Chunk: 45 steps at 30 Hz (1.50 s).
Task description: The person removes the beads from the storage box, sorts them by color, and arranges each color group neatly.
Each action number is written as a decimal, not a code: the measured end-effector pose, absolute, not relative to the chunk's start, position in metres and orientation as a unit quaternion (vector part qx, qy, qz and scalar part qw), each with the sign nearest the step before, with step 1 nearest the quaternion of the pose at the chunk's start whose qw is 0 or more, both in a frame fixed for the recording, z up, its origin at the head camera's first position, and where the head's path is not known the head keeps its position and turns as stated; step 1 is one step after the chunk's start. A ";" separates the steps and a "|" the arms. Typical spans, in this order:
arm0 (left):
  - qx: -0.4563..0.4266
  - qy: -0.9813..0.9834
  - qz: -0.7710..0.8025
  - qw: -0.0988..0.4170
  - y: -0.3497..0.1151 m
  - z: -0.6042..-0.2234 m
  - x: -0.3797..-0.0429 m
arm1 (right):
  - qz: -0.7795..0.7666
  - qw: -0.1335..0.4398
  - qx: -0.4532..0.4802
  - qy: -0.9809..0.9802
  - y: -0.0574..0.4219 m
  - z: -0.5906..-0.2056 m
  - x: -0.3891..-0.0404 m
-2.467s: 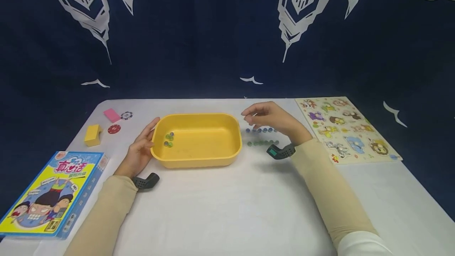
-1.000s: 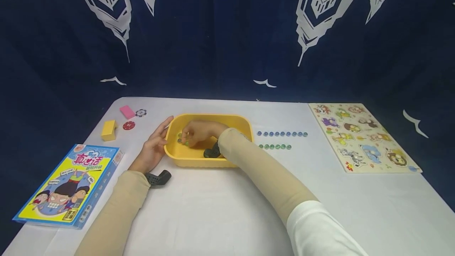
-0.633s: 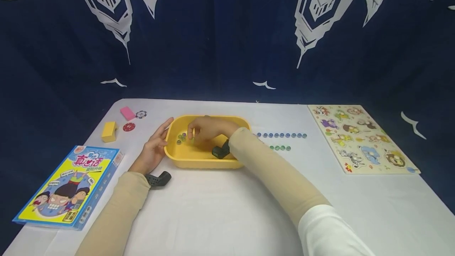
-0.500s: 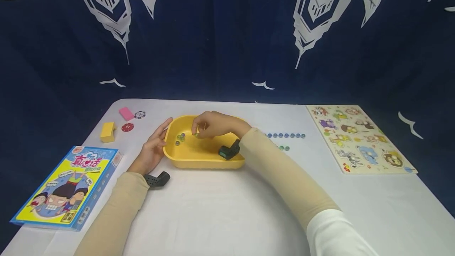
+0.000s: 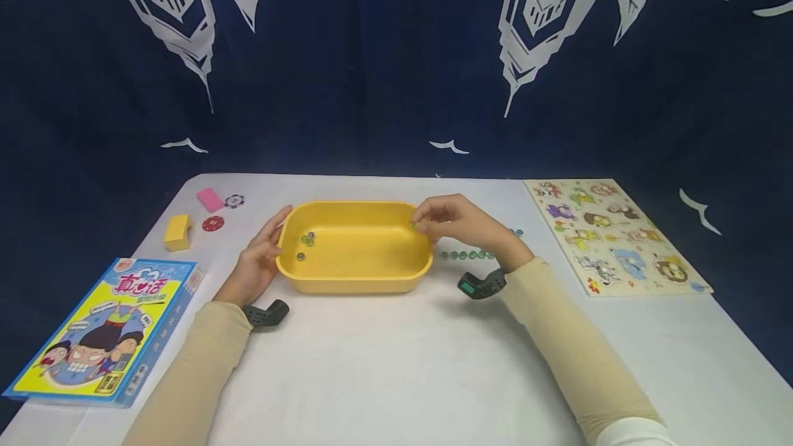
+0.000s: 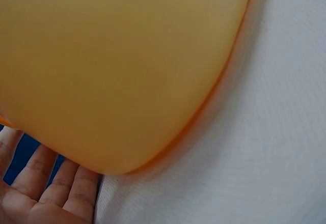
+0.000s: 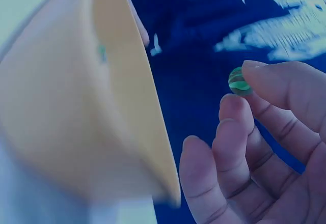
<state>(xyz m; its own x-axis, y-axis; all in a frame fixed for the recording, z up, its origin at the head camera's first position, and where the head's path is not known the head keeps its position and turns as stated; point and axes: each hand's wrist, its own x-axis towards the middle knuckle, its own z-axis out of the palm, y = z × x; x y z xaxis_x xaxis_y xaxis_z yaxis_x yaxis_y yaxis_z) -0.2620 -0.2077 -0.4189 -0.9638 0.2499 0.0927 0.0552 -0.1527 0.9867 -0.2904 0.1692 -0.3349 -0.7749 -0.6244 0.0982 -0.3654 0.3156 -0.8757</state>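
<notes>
My right hand [image 5: 461, 220] is raised over the right rim of a yellow plastic tub [image 5: 356, 285]. Between thumb and fingertips it pinches a clear marble with green swirls [image 7: 239, 81], seen plainly in the right wrist view. My left hand [image 5: 256, 263] touches the tub's left end, its fingers fairly straight along the outer wall; in the left wrist view those fingers [image 6: 61, 183] lie beside the yellow wall. Several green and blue marbles [image 5: 305, 240] lie at the left inside the tub. To its right on the cloth runs a row of green marbles [image 5: 463, 255]; a blue row [image 5: 517, 232] behind is mostly hidden by my right hand.
A wooden animal puzzle board [image 5: 613, 236] lies at the right. On the left are a boxed card game [image 5: 105, 336], a yellow block [image 5: 177, 232], a pink piece [image 5: 210, 199], a red chip [image 5: 213, 224] and a black-and-white chip [image 5: 235, 201]. A dark blue curtain hangs behind.
My right hand went from above the marble rows into the tub, took a green marble from the cluster, and lifted it rightward to the tub's right rim. The left hand stays at the tub.
</notes>
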 end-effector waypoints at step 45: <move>0.128 0.646 0.749 0.069 -0.208 -0.419 -0.261 | -0.320 0.080 -0.137 0.934 0.298 -0.378 -0.273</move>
